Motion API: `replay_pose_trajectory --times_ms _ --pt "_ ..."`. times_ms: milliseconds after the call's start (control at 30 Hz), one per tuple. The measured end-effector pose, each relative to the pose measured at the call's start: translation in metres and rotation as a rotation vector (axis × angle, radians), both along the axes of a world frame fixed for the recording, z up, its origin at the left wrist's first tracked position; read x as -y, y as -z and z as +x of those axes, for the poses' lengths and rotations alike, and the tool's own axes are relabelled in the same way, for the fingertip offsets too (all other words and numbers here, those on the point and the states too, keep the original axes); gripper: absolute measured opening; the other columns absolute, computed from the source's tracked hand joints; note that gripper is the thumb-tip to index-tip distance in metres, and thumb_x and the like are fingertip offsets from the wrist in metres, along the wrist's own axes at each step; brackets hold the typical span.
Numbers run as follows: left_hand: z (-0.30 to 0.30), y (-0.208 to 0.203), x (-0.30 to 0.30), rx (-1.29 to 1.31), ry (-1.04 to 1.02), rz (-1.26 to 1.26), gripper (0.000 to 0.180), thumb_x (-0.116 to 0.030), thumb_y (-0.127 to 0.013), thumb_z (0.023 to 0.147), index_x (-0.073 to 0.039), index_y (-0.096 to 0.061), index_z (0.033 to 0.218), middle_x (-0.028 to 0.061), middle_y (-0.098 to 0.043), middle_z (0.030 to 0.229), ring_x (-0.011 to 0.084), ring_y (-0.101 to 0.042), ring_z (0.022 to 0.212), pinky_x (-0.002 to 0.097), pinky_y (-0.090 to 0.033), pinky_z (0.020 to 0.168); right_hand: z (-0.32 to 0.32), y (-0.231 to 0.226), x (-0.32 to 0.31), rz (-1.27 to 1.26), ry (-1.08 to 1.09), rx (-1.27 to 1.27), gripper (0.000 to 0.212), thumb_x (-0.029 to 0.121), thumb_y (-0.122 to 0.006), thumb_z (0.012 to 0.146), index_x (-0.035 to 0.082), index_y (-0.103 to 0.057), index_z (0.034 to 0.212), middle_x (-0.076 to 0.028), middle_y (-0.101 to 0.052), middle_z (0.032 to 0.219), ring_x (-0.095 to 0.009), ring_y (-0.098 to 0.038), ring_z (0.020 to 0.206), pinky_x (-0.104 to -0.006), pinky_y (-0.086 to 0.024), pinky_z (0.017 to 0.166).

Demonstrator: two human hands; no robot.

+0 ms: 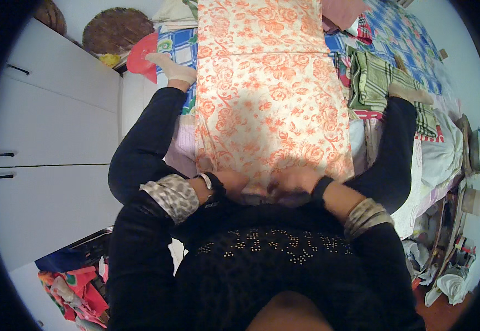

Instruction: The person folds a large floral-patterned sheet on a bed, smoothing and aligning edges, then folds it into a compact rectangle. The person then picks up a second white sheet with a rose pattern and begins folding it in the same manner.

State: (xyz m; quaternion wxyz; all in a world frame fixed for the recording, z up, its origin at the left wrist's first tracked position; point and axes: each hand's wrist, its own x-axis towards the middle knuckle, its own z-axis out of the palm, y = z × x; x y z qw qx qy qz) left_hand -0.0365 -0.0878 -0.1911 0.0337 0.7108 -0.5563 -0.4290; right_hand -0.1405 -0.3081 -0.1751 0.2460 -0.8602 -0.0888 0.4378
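A long cream cloth with orange flowers (273, 105) lies stretched away from me between my spread legs, with a crease across its far part. At its near edge, close to my lap, my left hand (232, 183) is closed on the cloth, its fingers curled inward. Just to the right, my right hand (296, 182) grips the same edge, with a small gap between the two hands. Motion blurs both hands, and their fingertips are partly hidden. A shadow falls over the cloth's middle.
The cloth rests on a bed with a blue checked cover (400, 33). A folded green checked cloth (375, 80) lies under my right foot. White cabinets (57, 121) stand at the left; a pink-red round thing (140, 58) is beside my left foot. Cluttered shelves (455, 220) line the right.
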Motion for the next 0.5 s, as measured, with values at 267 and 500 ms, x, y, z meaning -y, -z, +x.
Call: replay_pose_trajectory --times_ms 267,500 --pt "0.047 0.000 0.019 -0.309 -0.079 0.605 0.027 -0.025 -0.068 0.079 -0.011 -0.074 0.101 0.0131 -0.072 0.101 0.0273 -0.070 0.088 0.0415 -0.055 0.079 0.038 -0.028 0.030 0.389 0.106 -0.397 0.029 0.022 -0.058 0.083 0.006 -0.062 0.107 -0.011 -0.069 0.086 -0.025 -0.067 0.082 -0.0419 -0.054 0.069" --pt "0.049 -0.003 0.009 0.272 0.217 0.438 0.028 -0.028 -0.069 0.079 -0.014 -0.075 0.103 0.0096 -0.072 0.102 0.0240 -0.067 0.094 0.0427 -0.054 0.080 -0.023 0.011 0.106 -0.513 -0.081 0.154 0.047 0.018 -0.064 0.074 0.001 -0.058 0.117 -0.019 -0.067 0.099 -0.034 -0.067 0.090 -0.0403 -0.054 0.080"
